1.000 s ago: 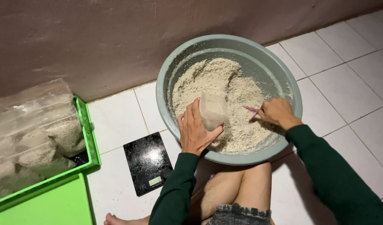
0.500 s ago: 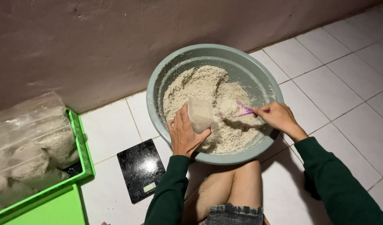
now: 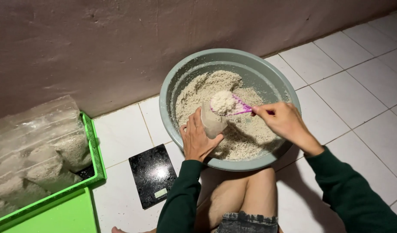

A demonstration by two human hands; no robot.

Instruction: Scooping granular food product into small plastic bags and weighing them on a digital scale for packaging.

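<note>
Head view: left hand grips a clear bag upright over the basin; right hand pinches a purple scoop, heaped, just above the bag's mouth. Centre the scoop over the mouth, tip slowly, and hold the mouth wide.

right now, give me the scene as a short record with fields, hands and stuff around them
left hand: holds a small clear bag upright inside the basin
right hand: holds a purple spoon heaped with pale meal, above the bag's mouth
basin: grey-green, round, on the tiled floor, part-filled with meal
scale: black, flat, on the floor left of the basin
crate: green, at the far left, holds filled clear bags
</note>
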